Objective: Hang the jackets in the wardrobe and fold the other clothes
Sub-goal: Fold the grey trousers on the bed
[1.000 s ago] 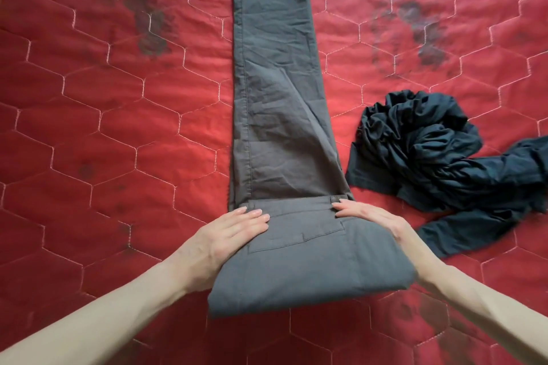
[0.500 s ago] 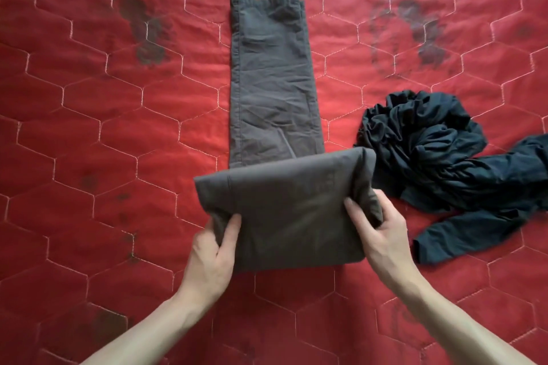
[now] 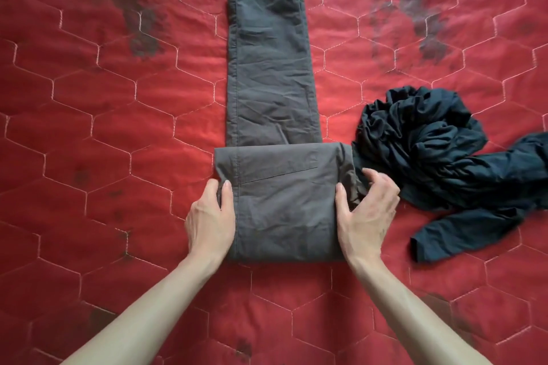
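Since the frame half a second back, the folded waist section has been laid flat onto the legs and both hands have been shifted to its side edges. Largest first: a red quilted bedspread (image 3: 89, 133) with hexagon stitching and dark blotches is spread under everything. Grey trousers (image 3: 269, 68) are laid lengthwise down the middle, hems at the far end, the near part folded into a thick rectangle over the legs. A dark navy garment (image 3: 439, 157) is bunched just right of the fold, touching its corner, one sleeve trailed toward the near right. Left hand (image 3: 212, 216) is curled round the fold's left edge, thumb on top. Right hand (image 3: 367, 210) is clamped on the right edge, thumb on top, fingers curled over bunched fabric.
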